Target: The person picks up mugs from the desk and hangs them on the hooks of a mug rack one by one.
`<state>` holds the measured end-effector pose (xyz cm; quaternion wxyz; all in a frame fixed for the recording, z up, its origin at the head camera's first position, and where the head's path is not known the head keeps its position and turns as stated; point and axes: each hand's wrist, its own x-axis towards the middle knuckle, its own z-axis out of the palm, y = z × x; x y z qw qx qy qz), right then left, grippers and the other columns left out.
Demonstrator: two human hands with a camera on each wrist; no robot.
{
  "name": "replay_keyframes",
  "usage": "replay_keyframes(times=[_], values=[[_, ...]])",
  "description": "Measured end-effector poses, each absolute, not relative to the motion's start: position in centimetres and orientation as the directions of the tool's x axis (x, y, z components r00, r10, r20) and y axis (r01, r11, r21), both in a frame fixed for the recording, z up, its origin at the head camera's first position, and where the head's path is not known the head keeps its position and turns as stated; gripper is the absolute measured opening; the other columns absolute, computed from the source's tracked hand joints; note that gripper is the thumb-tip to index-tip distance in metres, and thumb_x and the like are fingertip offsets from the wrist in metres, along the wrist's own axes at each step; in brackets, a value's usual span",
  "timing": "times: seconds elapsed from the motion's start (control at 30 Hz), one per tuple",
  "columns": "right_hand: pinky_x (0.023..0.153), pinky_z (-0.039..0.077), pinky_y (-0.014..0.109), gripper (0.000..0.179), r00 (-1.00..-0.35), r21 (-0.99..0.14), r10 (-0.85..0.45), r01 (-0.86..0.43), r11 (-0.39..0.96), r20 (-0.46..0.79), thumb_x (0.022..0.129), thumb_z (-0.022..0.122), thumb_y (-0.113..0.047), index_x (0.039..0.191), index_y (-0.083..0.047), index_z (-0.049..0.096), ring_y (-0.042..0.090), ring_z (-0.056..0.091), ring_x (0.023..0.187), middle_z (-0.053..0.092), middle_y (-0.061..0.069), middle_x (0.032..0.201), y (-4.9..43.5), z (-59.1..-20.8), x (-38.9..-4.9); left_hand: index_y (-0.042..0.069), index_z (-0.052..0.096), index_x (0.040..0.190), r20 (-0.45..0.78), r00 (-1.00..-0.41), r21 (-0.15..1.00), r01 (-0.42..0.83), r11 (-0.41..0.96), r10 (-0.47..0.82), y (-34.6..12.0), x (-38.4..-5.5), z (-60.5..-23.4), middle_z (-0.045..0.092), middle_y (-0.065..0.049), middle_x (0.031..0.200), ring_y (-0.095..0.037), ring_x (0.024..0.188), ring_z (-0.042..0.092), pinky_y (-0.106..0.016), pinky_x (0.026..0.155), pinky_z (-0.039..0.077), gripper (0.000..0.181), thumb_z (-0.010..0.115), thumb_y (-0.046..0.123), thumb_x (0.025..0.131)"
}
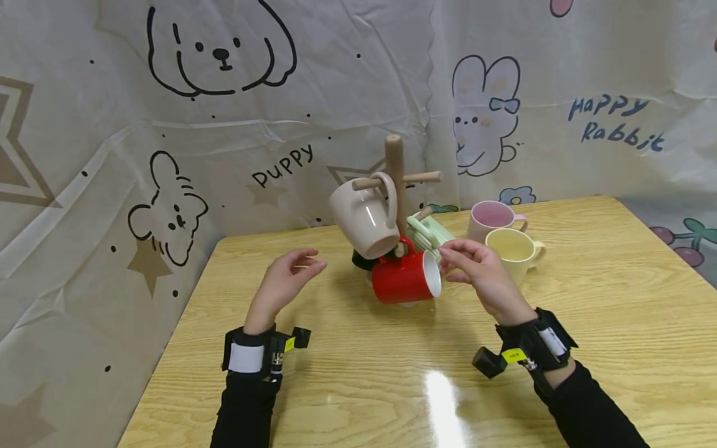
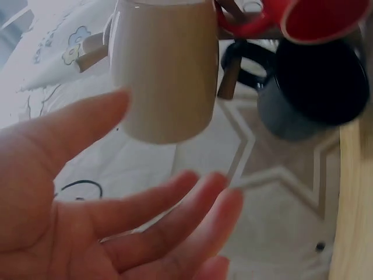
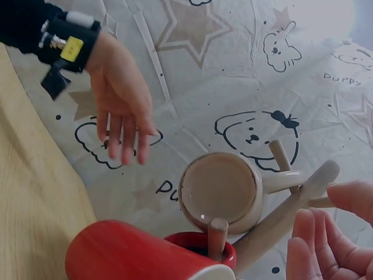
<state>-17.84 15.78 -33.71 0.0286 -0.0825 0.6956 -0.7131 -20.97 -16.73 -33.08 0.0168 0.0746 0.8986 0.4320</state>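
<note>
A wooden mug tree (image 1: 394, 155) stands on the table. A beige mug (image 1: 364, 214) hangs by its handle from an upper peg, and a red mug (image 1: 403, 280) hangs sideways lower down. Behind them are a pale green ribbed mug (image 1: 430, 235) and a dark mug (image 2: 315, 87), the latter mostly hidden in the head view. My left hand (image 1: 284, 283) hovers left of the beige mug, fingers loosely bent and holding nothing. My right hand (image 1: 484, 277) is just right of the red mug's rim; its thumb and fingers are apart in the right wrist view, with nothing between them.
A pink mug (image 1: 487, 225) and a yellow mug (image 1: 512, 255) stand upright on the wooden table (image 1: 364, 386), close behind my right hand. A printed cloth (image 1: 336, 81) hangs behind the table and along its left side.
</note>
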Motion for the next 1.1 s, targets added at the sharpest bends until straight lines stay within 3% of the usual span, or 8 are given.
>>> replay_keyframes(times=[0.23, 0.33, 0.47, 0.6, 0.9, 1.1], values=[[0.071, 0.053, 0.022, 0.006, -0.986, -0.993, -0.123, -0.112, -0.023, 0.114, 0.093, 0.055, -0.022, 0.093, -0.018, 0.059, 0.007, 0.060, 0.078, 0.063, -0.011, 0.081, 15.9, -33.9, -18.2, 0.002, 0.053, 0.124, 0.073, -0.973, 0.474, 0.227, 0.851, 0.218, -17.3, -19.8, -32.8, 0.062, -0.017, 0.114, -0.032, 0.101, 0.060, -0.044, 0.083, 0.049, 0.051, 0.060, 0.037, 0.088], [0.070, 0.053, 0.021, 0.005, -0.985, -0.991, -0.107, -0.136, -0.009, 0.136, 0.093, 0.055, -0.022, 0.092, -0.019, 0.059, 0.007, 0.060, 0.077, 0.063, -0.010, 0.081, 15.8, -33.8, -18.1, 0.002, 0.053, 0.124, 0.055, -0.973, 0.414, 0.225, 0.882, 0.223, -17.1, -19.5, -32.6, 0.062, -0.017, 0.114, -0.032, 0.101, 0.060, -0.045, 0.082, 0.049, 0.051, 0.060, 0.038, 0.087], [0.061, 0.050, 0.018, 0.010, -0.982, -0.984, -0.064, -0.179, -0.020, 0.180, 0.092, 0.056, -0.021, 0.084, -0.016, 0.059, 0.005, 0.056, 0.070, 0.059, -0.008, 0.073, 15.8, -33.4, -18.5, 0.004, 0.054, 0.124, 0.029, -0.972, 0.396, 0.224, 0.890, 0.232, -17.0, -19.2, -32.4, 0.062, -0.016, 0.113, -0.030, 0.099, 0.061, -0.044, 0.081, 0.050, 0.051, 0.060, 0.038, 0.087], [0.052, 0.039, 0.018, 0.017, -0.978, -0.979, -0.050, -0.202, -0.016, 0.202, 0.091, 0.058, -0.024, 0.079, -0.012, 0.056, 0.008, 0.046, 0.061, 0.051, -0.006, 0.064, 15.5, -32.4, -19.9, 0.005, 0.054, 0.124, 0.021, -0.969, 0.400, 0.235, 0.886, 0.247, -16.8, -19.1, -32.2, 0.063, -0.016, 0.112, -0.030, 0.099, 0.061, -0.043, 0.080, 0.050, 0.050, 0.060, 0.038, 0.087], [0.051, 0.035, 0.020, 0.026, -0.971, -0.959, -0.070, -0.237, 0.156, 0.229, 0.085, 0.064, -0.037, 0.084, -0.016, 0.048, 0.011, 0.045, 0.063, 0.045, -0.003, 0.071, 13.9, -29.7, -25.4, 0.004, 0.055, 0.121, 0.024, -0.959, 0.405, 0.267, 0.874, 0.281, -16.7, -18.9, -32.2, 0.064, -0.016, 0.109, -0.031, 0.097, 0.062, -0.043, 0.078, 0.050, 0.048, 0.061, 0.036, 0.087], [0.047, 0.036, 0.019, 0.010, -0.893, -0.887, -0.104, -0.447, 0.112, 0.437, 0.090, 0.059, -0.019, 0.082, -0.016, 0.053, 0.010, 0.043, 0.056, 0.046, -0.005, 0.064, 13.2, -29.4, -27.3, 0.005, 0.056, 0.121, 0.020, -0.958, 0.405, 0.268, 0.874, 0.285, -16.5, -18.9, -32.4, 0.064, -0.015, 0.109, -0.030, 0.097, 0.062, -0.042, 0.079, 0.050, 0.047, 0.061, 0.036, 0.087]])
